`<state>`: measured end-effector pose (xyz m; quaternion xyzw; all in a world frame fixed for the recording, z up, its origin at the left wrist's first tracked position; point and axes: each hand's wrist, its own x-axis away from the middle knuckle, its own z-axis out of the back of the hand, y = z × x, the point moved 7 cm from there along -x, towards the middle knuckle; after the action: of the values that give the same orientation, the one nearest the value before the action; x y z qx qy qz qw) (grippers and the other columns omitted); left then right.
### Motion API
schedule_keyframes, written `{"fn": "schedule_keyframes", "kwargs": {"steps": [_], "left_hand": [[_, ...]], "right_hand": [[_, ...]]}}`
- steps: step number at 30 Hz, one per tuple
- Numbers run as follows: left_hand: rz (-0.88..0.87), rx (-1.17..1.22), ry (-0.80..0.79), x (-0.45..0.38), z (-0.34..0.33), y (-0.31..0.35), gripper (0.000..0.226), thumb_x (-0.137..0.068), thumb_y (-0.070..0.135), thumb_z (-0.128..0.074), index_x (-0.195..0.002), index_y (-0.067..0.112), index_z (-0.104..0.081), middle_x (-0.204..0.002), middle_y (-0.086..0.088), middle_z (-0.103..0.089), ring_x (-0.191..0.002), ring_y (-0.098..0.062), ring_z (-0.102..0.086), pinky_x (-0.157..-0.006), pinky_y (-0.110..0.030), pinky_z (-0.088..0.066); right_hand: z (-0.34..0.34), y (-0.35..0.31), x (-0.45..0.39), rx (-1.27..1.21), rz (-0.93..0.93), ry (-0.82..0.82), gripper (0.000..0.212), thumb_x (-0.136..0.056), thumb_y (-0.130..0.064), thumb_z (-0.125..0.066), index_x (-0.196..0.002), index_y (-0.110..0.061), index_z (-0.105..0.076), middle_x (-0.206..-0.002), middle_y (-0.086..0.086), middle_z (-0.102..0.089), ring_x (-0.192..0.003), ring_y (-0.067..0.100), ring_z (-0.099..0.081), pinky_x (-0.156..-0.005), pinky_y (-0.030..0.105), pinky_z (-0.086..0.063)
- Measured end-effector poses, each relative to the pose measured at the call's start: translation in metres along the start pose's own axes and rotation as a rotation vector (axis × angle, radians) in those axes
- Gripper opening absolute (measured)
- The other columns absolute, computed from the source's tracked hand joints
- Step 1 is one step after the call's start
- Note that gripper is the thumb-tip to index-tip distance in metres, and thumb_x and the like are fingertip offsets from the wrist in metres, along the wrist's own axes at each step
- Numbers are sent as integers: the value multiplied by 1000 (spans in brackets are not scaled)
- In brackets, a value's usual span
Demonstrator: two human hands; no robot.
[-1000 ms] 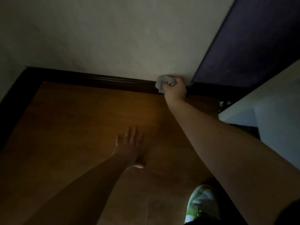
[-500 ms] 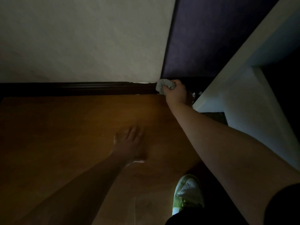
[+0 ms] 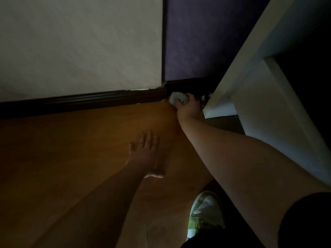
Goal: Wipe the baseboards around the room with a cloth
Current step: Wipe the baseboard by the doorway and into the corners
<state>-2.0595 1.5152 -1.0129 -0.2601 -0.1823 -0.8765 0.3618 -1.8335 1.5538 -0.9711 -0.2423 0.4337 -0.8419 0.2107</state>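
Note:
A dark wooden baseboard runs along the foot of the white wall to the corner, then continues under the purple wall. My right hand grips a crumpled pale cloth and holds it against the baseboard right at the corner. My left hand lies flat on the wooden floor with its fingers spread and straight, well short of the baseboard.
A white piece of furniture stands close to the right of my right hand, its foot near the corner. Small pale bits lie by that foot. My green and white shoe is at the bottom right on the orange wooden floor.
My right hand has slid the cloth rightward along the baseboard into the corner, beside the white furniture. The view has swung right. My left hand stays flat on the floor.

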Motion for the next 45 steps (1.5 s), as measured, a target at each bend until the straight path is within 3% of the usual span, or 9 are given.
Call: {"fn": "schedule_keyframes", "kwargs": {"steps": [8,12,15,19,22,26,30,38,45], "left_hand": [[1,-14,-23,1,0,2,150,-58,74,-78,-149,24,31,-155,-7,38,-143,-31,33,-115,-69,0],[3,-26,-26,2,0,0,149,-58,75,-77,-150,24,30,-154,-7,40,-143,-31,33,-117,-68,-4],[10,-19,-24,3,0,0,149,-59,74,-77,-151,24,29,-154,-7,40,-144,-31,32,-117,-67,-4],[20,-20,-25,3,1,0,150,-58,74,-77,-150,25,30,-153,-5,40,-144,-30,31,-117,-66,-2],[16,5,-22,1,-1,-2,150,-58,75,-77,-149,28,33,-153,-5,40,-141,-29,35,-117,-66,1],[23,3,-27,-1,-4,-2,152,-57,76,-76,-141,29,41,-150,-5,44,-137,-28,38,-115,-66,4],[26,3,-29,-2,-5,-2,152,-57,76,-77,-138,29,43,-149,-5,45,-137,-29,38,-113,-67,4],[16,1,-30,-1,-4,-1,150,-58,76,-75,-140,28,40,-148,-6,45,-138,-30,38,-113,-69,5],[7,8,-24,-1,-5,-3,149,-59,77,-74,-140,28,41,-150,-6,45,-137,-28,39,-114,-67,6]], "right_hand": [[-21,-22,-18,-34,-150,-59,48,-92,-23,-62,-138,-19,-50,-138,12,-50,-123,30,-51,-102,40,-44],[-8,-31,-17,-36,-34,-138,40,-91,-21,-62,-130,-17,-58,-126,8,-61,-114,24,-57,-85,27,-43],[1,-33,-2,-160,62,-142,38,-90,-22,-66,-127,-15,-60,-123,6,-62,-113,21,-57,-91,29,-46],[10,-22,8,-133,135,7,43,-91,-27,-67,-132,-18,-57,-133,6,-53,-122,19,-50,-95,24,-39],[17,-11,3,-188,-4,173,52,-91,-33,-67,-138,-19,-51,-143,9,-43,-128,24,-46,-97,27,-36],[19,-6,-14,-178,-128,242,62,-92,-33,-65,-146,-17,-41,-147,14,-38,-134,31,-39,-108,44,-38],[16,-5,-18,-90,-183,274,57,-95,-34,-59,-147,-19,-40,-148,15,-38,-134,32,-39,-108,43,-37],[-25,-23,-3,180,71,67,50,-94,-26,-61,-142,-19,-48,-142,13,-44,-126,29,-47,-97,35,-40],[-16,-22,2,205,304,-63,48,-91,-24,-66,-138,-23,-54,-137,6,-51,-122,24,-53,-96,32,-45]]}}
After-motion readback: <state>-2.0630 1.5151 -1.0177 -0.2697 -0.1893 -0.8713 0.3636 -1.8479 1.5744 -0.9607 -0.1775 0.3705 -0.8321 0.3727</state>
